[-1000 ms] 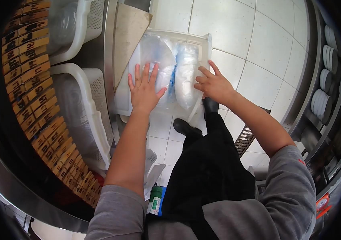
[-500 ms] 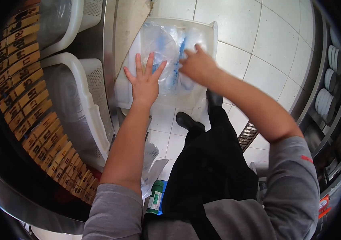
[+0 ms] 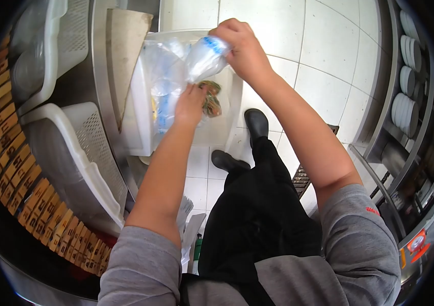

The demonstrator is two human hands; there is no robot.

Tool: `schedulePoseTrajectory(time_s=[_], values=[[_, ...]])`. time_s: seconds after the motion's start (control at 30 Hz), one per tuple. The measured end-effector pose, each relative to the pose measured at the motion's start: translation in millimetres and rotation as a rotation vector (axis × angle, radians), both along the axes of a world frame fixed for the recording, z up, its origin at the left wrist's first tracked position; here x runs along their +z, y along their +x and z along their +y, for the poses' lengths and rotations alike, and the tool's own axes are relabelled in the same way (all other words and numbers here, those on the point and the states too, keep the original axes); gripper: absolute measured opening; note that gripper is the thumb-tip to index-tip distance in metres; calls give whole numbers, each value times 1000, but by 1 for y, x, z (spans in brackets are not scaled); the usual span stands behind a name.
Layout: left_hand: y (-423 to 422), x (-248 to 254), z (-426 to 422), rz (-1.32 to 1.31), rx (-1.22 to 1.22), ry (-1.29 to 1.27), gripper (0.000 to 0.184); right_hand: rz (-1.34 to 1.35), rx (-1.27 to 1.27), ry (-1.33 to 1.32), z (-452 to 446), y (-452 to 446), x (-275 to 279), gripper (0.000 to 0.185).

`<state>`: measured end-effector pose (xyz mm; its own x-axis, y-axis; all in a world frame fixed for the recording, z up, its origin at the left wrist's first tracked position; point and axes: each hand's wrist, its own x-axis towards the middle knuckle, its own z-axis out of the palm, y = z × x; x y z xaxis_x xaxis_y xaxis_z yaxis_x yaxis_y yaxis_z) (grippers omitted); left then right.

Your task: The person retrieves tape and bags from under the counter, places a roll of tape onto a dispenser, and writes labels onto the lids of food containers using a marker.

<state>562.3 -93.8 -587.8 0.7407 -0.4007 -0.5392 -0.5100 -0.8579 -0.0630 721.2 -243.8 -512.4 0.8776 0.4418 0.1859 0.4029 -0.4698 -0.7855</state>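
A white plastic bin [image 3: 141,125] is pulled out below me, with clear plastic bags [image 3: 163,76] with blue marks lying inside. My right hand [image 3: 240,43] is closed on the top of one clear bag [image 3: 205,60] with a blue band and holds it raised over the bin's right part. My left hand [image 3: 190,104] reaches into the bin, its fingertips hidden between the bags and a patterned green and brown packet [image 3: 212,99]. Whether it grips anything cannot be seen.
White baskets [image 3: 92,158] stand at the left, beside a row of labelled wooden pieces [image 3: 10,163]. A beige board [image 3: 125,51] lies along the bin's left side. Stacked white plates [image 3: 404,115] sit on a rack at the right. Black boots [image 3: 256,124] stand on the tiled floor.
My right hand has closed on a bag and lifted it up and away. The patterned packet has come into view. My left hand has moved from lying spread on the bags to beside that packet.
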Motion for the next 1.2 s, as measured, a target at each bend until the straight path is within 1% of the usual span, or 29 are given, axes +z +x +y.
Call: schedulePoseTrajectory(time_s=[0.03,0.07,0.1,0.17,0.2,0.23,0.27,0.3,0.37,0.4,0.43,0.47,0.5,0.57,0.6,0.63,0.7,0.77,0.83,0.87,0.97,1.03,1.07,1.1,1.17,1.2], values=[[0,0,2,115,68,133,72,-15,59,-32,-2,-3,-2,43],[-8,1,9,-64,-7,106,65,-33,117,-60,-3,-5,-3,45],[-5,14,8,-65,-26,106,65,-32,98,-60,-3,-5,-6,45],[9,46,3,223,-5,268,47,-18,112,-56,-3,-7,-8,48],[7,55,10,221,-18,267,47,11,96,-65,2,-7,-2,36],[6,60,17,210,0,265,38,11,85,-67,3,-9,0,36],[6,63,21,199,21,265,32,48,73,-39,6,-11,0,37],[10,67,20,197,17,270,32,83,64,-9,8,-13,-1,38],[14,75,23,279,47,341,30,79,57,52,10,-13,-4,39],[12,74,27,282,62,352,30,96,-26,133,10,-15,-3,39],[11,68,31,258,55,321,30,119,-108,213,9,-19,-1,39],[9,62,35,231,49,288,31,55,-140,247,6,-21,3,36],[6,50,38,231,67,295,31,32,-182,228,1,-27,13,32],[7,22,40,-37,169,56,32,3,-282,222,-11,-43,26,28],[13,17,36,-26,248,63,33,10,-301,204,-16,-53,30,29],[13,-1,40,-38,260,60,33,14,-325,181,-20,-66,31,30],[21,-21,37,-36,313,50,32,-52,-245,199,-23,-96,34,42],[34,-37,35,-25,363,51,31,20,-9,49,-31,-124,41,60],[47,-48,31,-6,402,58,30,21,175,-100,-28,-142,50,58],[48,-50,31,7,412,65,30,16,175,-109,-28,-148,51,58],[31,-35,34,9,424,21,29,68,160,-31,-29,-160,52,61],[7,-12,35,8,425,-55,28,29,137,-9,-26,-154,52,61],[-5,1,30,9,433,-98,28,5,131,-55,-22,-148,54,62],[-20,15,20,16,440,-147,28,3,130,-49,-15,-143,52,62],[-47,45,3,23,480,-245,28,-97,163,-193,5,-133,42,59],[-62,61,-6,22,513,-295,28,-106,197,-279,17,-129,37,51]])
